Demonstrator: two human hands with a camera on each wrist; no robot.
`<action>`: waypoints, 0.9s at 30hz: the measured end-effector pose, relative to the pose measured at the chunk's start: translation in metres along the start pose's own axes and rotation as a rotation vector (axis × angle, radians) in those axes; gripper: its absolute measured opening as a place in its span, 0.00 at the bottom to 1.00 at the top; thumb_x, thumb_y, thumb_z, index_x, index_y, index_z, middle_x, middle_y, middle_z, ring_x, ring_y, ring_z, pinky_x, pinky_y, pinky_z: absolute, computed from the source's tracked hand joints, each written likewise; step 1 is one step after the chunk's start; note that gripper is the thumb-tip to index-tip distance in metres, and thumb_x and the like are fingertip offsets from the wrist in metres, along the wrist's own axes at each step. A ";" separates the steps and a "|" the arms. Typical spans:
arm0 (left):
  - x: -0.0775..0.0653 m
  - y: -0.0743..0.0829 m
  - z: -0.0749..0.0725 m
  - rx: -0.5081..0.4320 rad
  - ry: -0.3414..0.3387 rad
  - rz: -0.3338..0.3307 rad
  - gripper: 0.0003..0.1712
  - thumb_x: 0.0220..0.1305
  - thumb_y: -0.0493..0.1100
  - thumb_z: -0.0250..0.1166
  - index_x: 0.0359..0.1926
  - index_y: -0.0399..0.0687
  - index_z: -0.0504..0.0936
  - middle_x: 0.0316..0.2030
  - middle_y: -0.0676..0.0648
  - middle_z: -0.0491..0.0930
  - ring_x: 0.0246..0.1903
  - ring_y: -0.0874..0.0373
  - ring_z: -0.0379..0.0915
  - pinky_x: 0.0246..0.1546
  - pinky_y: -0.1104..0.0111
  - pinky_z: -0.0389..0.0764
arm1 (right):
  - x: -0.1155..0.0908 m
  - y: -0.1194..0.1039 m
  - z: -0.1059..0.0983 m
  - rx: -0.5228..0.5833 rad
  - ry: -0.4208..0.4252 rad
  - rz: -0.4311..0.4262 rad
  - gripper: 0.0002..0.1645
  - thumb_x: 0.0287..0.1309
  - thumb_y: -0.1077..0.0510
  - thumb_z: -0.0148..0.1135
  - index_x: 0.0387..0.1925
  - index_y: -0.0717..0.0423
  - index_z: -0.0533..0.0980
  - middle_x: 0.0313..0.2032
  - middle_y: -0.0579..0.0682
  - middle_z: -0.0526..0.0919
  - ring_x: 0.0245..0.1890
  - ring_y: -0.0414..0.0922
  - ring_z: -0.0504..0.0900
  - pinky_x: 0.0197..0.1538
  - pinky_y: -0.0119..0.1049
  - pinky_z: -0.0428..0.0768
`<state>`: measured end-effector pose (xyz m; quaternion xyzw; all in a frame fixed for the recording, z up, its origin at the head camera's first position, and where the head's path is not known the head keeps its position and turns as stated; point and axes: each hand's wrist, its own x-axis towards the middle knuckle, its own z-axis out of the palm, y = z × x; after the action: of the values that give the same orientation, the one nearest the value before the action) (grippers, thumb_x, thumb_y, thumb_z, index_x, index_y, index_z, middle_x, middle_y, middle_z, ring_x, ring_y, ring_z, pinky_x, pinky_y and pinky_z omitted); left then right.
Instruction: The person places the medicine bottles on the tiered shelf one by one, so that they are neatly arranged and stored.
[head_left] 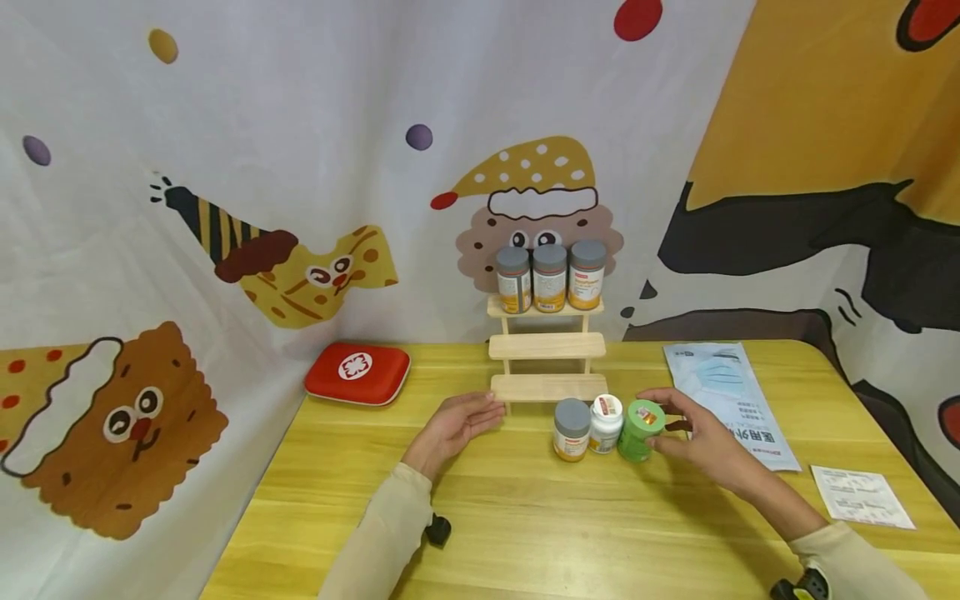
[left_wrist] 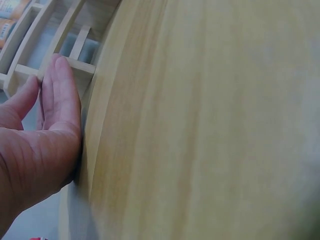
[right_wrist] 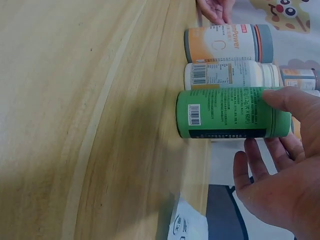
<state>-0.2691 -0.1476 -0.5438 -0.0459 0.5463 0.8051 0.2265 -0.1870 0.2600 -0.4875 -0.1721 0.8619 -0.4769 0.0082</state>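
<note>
A green bottle (head_left: pixel 637 442) stands upright on the table, and my right hand (head_left: pixel 701 440) holds it near its lid with thumb and fingers. Beside it are a small white bottle (head_left: pixel 604 430) and a grey-lidded bottle (head_left: pixel 572 435), in a row before a three-step wooden rack (head_left: pixel 547 387). At the left end of the rack's lowest step is my left hand (head_left: pixel 454 427), fingers extended; in the left wrist view its fingertips are against the rack's end. Three grey-lidded bottles (head_left: pixel 550 283) line the top step. In the right wrist view the green bottle (right_wrist: pixel 225 114) partly hides the white one.
A red case (head_left: pixel 357 375) with a white emblem lies at the back left. On the right are a blue-white mask packet (head_left: pixel 731 400) and a blister pack (head_left: pixel 862 497). A printed curtain (head_left: pixel 337 100) hangs behind the table.
</note>
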 end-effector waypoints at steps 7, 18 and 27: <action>0.001 -0.001 0.000 0.012 -0.013 -0.003 0.23 0.80 0.36 0.59 0.69 0.29 0.70 0.49 0.42 0.90 0.50 0.55 0.89 0.64 0.60 0.87 | 0.000 0.003 -0.001 -0.037 0.011 -0.005 0.34 0.64 0.58 0.75 0.69 0.48 0.73 0.56 0.50 0.83 0.50 0.35 0.78 0.52 0.34 0.82; 0.002 -0.001 0.000 -0.005 0.005 -0.011 0.21 0.79 0.37 0.61 0.66 0.31 0.73 0.46 0.44 0.91 0.48 0.56 0.90 0.60 0.62 0.89 | -0.001 0.003 0.002 -0.011 0.049 -0.004 0.34 0.63 0.60 0.75 0.68 0.53 0.72 0.59 0.53 0.81 0.50 0.35 0.79 0.51 0.31 0.83; 0.002 0.000 0.001 -0.008 0.015 -0.010 0.21 0.78 0.37 0.62 0.65 0.31 0.73 0.46 0.44 0.91 0.48 0.55 0.90 0.59 0.62 0.90 | 0.002 0.000 -0.011 -0.017 0.069 0.005 0.34 0.64 0.61 0.74 0.69 0.51 0.72 0.57 0.49 0.82 0.53 0.29 0.77 0.52 0.28 0.83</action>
<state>-0.2704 -0.1461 -0.5442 -0.0557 0.5444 0.8058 0.2262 -0.1910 0.2685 -0.4805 -0.1533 0.8663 -0.4750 -0.0219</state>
